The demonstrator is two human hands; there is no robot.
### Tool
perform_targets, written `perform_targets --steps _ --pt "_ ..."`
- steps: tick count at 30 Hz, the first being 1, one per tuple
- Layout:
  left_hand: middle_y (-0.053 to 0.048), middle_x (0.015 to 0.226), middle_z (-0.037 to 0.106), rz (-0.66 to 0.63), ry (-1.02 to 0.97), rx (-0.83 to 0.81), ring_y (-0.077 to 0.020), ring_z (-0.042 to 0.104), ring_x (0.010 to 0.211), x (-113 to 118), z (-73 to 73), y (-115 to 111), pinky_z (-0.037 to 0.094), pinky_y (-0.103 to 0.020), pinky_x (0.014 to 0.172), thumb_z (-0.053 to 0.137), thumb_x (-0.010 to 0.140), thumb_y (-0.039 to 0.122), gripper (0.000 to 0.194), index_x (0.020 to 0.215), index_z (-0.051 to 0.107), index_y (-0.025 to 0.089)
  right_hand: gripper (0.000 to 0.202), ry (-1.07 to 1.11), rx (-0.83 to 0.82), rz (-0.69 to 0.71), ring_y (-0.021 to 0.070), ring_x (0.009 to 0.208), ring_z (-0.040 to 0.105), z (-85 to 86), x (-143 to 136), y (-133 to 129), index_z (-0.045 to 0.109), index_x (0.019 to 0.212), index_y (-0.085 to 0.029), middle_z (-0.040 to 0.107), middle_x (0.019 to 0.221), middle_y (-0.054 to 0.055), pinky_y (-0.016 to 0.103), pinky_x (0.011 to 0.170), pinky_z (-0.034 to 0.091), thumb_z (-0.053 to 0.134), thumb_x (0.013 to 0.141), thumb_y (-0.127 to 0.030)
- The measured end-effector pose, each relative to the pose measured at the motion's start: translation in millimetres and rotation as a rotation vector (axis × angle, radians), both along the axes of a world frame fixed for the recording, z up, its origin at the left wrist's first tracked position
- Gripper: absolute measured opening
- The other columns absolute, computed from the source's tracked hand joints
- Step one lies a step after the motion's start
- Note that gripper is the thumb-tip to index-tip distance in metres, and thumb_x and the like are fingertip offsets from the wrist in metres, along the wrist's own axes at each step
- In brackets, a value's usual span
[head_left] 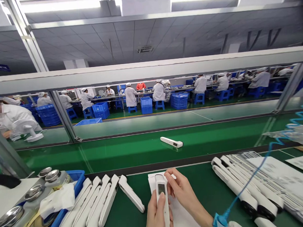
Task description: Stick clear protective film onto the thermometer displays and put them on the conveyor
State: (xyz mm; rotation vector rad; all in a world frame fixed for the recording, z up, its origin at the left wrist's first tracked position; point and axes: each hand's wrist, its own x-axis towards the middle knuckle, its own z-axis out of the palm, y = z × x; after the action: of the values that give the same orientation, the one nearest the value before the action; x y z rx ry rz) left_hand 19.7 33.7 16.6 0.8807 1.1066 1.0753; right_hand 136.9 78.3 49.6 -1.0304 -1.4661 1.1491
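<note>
A white handheld device (162,199) with a small dark screen stands roughly upright at the lower middle, over a white sheet (183,216). My left hand (155,215) is wrapped round its body, thumb on the front below the screen. At the device's upper right edge, my right hand (182,187) has its fingers pinched together; whatever is between the fingertips is too small to make out. A blue band with a coiled cord (220,222) is on my right wrist. One similar white device (131,193) lies just left of my hands.
Several white devices (105,201) lie in a row at left, beside a blue bin (79,175) of metal-topped bottles. More devices (236,182) lie at right. Another device (171,142) rests on the green belt (133,151). People in white sit beyond.
</note>
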Motion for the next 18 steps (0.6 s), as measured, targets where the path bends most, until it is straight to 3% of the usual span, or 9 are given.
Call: perform_targets --steps 2,4,6,8,11,15,18 --pt "-0.003 0.074 0.063 0.156 0.042 -0.039 -0.0161 0.059 0.062 -1.0 -4.1 -1.3 0.045 -0.025 0.060 0.055 0.071 0.074 0.064 0.103 0.058 0.019 0.030 -0.041 -0.032 -0.024 0.0086 0.044 0.041 3.0 3.9 -10.2 0.048 0.074 -0.020 0.046 0.053 -0.006 0.021 0.045 0.034 0.052 0.089 -0.045" --pt "-0.009 0.109 0.064 0.292 0.046 -0.072 -0.0239 0.061 0.103 0.3 -6.0 -3.3 0.048 -0.028 0.082 0.058 0.070 0.072 0.064 0.112 0.058 0.023 0.020 -0.106 -0.095 0.067 0.0078 0.048 0.044 4.6 6.2 -26.2 0.055 0.074 -0.017 0.052 0.063 -0.003 0.020 0.046 0.034 0.061 0.083 -0.034" --pt "-0.009 0.128 0.057 0.277 -0.020 -0.095 -0.0278 0.049 0.125 4.7 -5.5 -5.6 0.045 -0.031 0.096 0.054 0.073 0.072 0.067 0.120 0.056 0.025 0.013 -0.118 -0.213 0.211 0.0074 0.048 0.044 4.0 7.5 -42.5 0.060 0.083 -0.017 0.052 0.068 -0.003 0.020 0.045 0.034 0.062 0.080 -0.030" --pt "-0.009 0.135 0.053 0.190 -0.091 -0.105 -0.0301 0.046 0.129 11.0 -3.9 -7.5 0.044 -0.034 0.100 0.052 0.074 0.073 0.071 0.127 0.052 0.026 0.014 -0.112 -0.283 0.257 0.0074 0.046 0.043 2.6 12.4 -53.1 0.060 0.087 -0.017 0.048 0.066 -0.005 0.019 0.044 0.032 0.059 0.082 -0.030" --pt "-0.008 0.142 0.046 0.139 -0.076 -0.029 -0.0294 0.036 0.136 18.2 -2.2 -7.8 0.037 -0.036 0.108 0.053 0.071 0.075 0.076 0.129 0.049 0.026 0.009 -0.304 -0.169 0.076 0.0089 0.052 0.045 3.6 36.1 -52.9 0.056 0.077 -0.017 0.046 0.063 -0.005 0.019 0.047 0.031 0.056 0.083 -0.024" --pt "-0.009 0.147 0.038 0.142 0.052 0.057 -0.0301 0.031 0.138 19.0 -4.0 -3.5 0.029 -0.045 0.113 0.046 0.075 0.075 0.073 0.127 0.047 0.024 0.010 -1.012 0.023 -0.287 0.0163 0.065 0.057 9.5 92.1 -32.4 0.055 0.077 -0.017 0.057 0.069 0.001 0.023 0.052 0.033 0.052 0.087 -0.019" --pt "-0.010 0.146 0.040 0.131 0.077 0.045 -0.0311 0.032 0.137 17.5 -6.7 -0.6 0.027 -0.049 0.113 0.047 0.078 0.069 0.065 0.125 0.047 0.023 0.008 -1.399 0.066 -0.445 0.0256 0.073 0.063 7.3 125.2 -17.8 0.057 0.088 -0.015 0.063 0.080 0.010 0.028 0.054 0.034 0.052 0.086 -0.009"
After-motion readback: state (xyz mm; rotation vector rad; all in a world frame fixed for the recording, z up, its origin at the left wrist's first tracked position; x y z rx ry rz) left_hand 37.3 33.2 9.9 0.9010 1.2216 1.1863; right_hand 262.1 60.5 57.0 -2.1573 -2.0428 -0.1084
